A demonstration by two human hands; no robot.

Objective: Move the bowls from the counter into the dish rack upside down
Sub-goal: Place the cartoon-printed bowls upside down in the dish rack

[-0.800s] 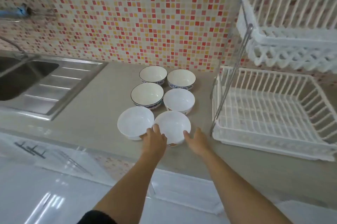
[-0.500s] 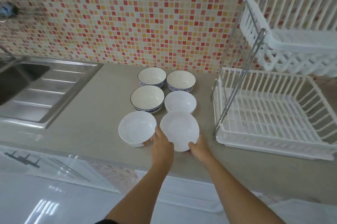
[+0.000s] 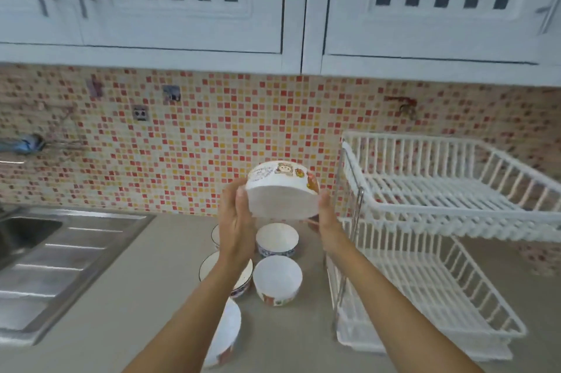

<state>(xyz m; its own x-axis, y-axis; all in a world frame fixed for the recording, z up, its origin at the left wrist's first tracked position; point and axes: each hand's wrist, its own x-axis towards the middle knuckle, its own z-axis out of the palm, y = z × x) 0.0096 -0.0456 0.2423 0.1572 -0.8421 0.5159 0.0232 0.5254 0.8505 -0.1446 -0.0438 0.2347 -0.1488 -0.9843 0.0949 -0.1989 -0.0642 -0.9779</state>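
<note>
A white bowl with cartoon prints (image 3: 282, 192) is held in the air above the counter, tipped so its mouth faces me and down. My left hand (image 3: 238, 221) grips its left side and my right hand (image 3: 326, 216) its right side. Below it several bowls stand upright on the counter: a white one (image 3: 277, 280), a blue-patterned one (image 3: 277, 239), a dark-rimmed one (image 3: 208, 266) and a white one (image 3: 227, 333) partly behind my left forearm. The white two-tier dish rack (image 3: 425, 208) stands to the right, with nothing in either tier.
A steel sink with drainboard (image 3: 60, 254) lies at the left of the beige counter (image 3: 136, 296). White wall cabinets (image 3: 197, 2) hang overhead above a mosaic tile wall. A tap (image 3: 24, 143) juts from the wall at the far left.
Both hands have lifted the front right bowl off the counter, raised it high and turned it over. The camera has tilted upward, bringing the cabinets into view.
</note>
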